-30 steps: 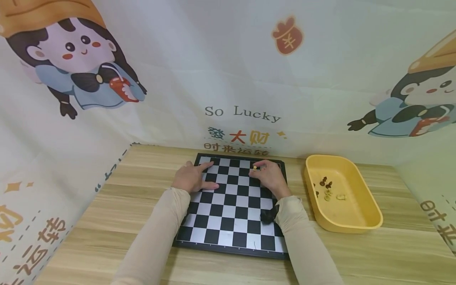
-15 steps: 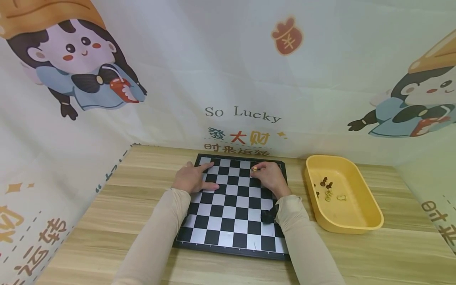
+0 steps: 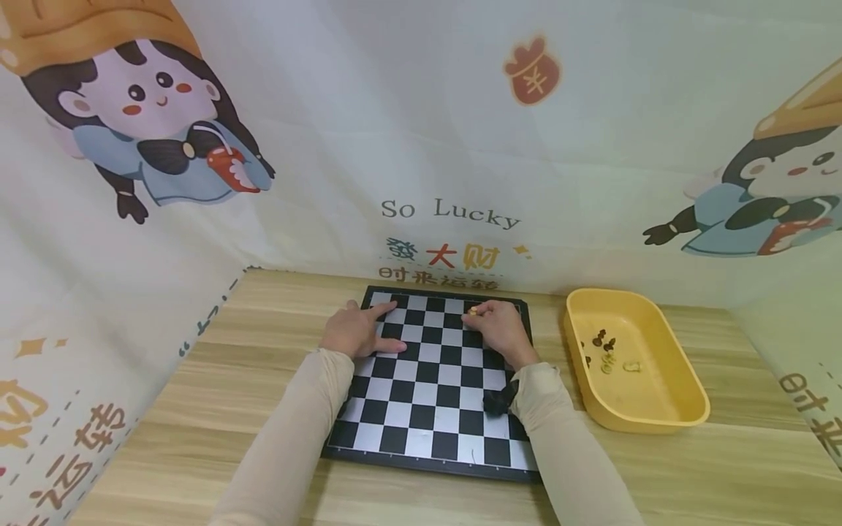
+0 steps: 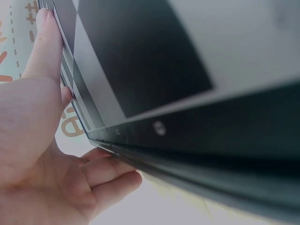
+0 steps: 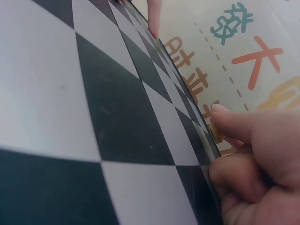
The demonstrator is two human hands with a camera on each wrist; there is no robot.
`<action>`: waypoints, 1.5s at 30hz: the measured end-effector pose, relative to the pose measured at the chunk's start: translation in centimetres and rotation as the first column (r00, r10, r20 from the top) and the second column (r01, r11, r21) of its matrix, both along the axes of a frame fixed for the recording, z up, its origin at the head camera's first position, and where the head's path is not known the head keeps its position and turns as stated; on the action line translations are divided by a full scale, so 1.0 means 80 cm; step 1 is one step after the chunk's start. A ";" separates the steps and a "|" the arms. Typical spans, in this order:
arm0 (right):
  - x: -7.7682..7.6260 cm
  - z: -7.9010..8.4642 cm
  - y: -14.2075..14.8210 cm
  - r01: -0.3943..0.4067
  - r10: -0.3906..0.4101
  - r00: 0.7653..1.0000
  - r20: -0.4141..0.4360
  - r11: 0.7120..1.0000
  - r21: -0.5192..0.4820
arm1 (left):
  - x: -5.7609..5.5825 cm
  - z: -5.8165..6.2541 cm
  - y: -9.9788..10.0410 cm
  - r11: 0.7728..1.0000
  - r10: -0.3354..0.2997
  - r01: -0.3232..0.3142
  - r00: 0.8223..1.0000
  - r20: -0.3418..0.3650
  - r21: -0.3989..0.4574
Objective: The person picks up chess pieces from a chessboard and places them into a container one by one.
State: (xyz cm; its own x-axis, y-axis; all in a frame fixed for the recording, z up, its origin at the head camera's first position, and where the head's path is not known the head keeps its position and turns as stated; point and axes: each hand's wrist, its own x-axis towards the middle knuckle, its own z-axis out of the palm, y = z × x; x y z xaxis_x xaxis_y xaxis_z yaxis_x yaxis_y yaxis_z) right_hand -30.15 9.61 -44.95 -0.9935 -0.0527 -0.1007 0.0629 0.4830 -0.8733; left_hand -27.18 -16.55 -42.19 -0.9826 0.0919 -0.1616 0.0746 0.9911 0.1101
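In the head view a black and white chessboard (image 3: pixel 421 394) lies on the wooden table. My left hand (image 3: pixel 351 330) rests at its far left part, thumb and index finger spread straight over the squares. The left wrist view shows the other fingers (image 4: pixel 112 176) along the board's edge. Near the far right corner, my right hand (image 3: pixel 501 330) pinches a small yellow chess piece (image 3: pixel 473 311) between thumb and fingertips. Fingers mostly cover that piece in the right wrist view; I cannot tell whether it touches the board.
A yellow plastic tub (image 3: pixel 674 420) stands right of the board, with several dark and pale yellow chess pieces (image 3: pixel 608 351) inside. A black object (image 3: pixel 496 401) of unclear kind sits by the right cuff. A printed cloth (image 3: pixel 329 146) rises behind the table.
The yellow piece tilts slightly and shows less between the right fingertips. The left hand keeps its place on the board. The whole head view has shifted a little.
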 end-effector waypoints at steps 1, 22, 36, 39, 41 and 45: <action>0.001 0.000 0.000 -0.003 0.003 1.000 -0.007 1.000 0.008 | 0.000 -0.001 0.000 1.000 0.001 -0.001 1.000 0.002 -0.001; 0.014 0.022 -0.001 -0.002 0.009 0.994 -0.107 0.997 0.071 | 0.000 -0.002 0.001 1.000 -0.007 0.007 1.000 -0.004 0.016; 0.028 0.039 0.011 -0.047 0.055 0.991 -0.120 0.996 0.073 | -0.001 -0.003 0.001 1.000 -0.016 0.016 1.000 -0.010 -0.003; 0.031 0.042 0.014 -0.026 0.034 0.992 -0.122 0.997 0.067 | 0.000 -0.003 0.001 1.000 -0.019 0.019 1.000 -0.011 -0.005; 0.033 0.044 0.017 -0.006 0.014 0.991 -0.131 0.998 0.063 | 0.000 -0.002 0.001 1.000 -0.019 0.019 1.000 -0.011 -0.004; 0.039 0.052 0.022 0.022 -0.012 0.987 -0.162 0.998 0.060 | 0.000 -0.002 0.000 1.000 -0.018 0.018 1.000 -0.011 -0.001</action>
State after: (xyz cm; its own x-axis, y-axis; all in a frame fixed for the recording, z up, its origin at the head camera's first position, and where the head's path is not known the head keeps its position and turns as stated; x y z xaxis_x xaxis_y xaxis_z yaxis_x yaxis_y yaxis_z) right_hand -27.00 11.41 -40.80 -0.9977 -0.0345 0.0582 -0.0677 0.5360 -0.8415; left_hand -27.20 -16.53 -42.32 -0.9824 0.1095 -0.1511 0.0937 0.9897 0.1084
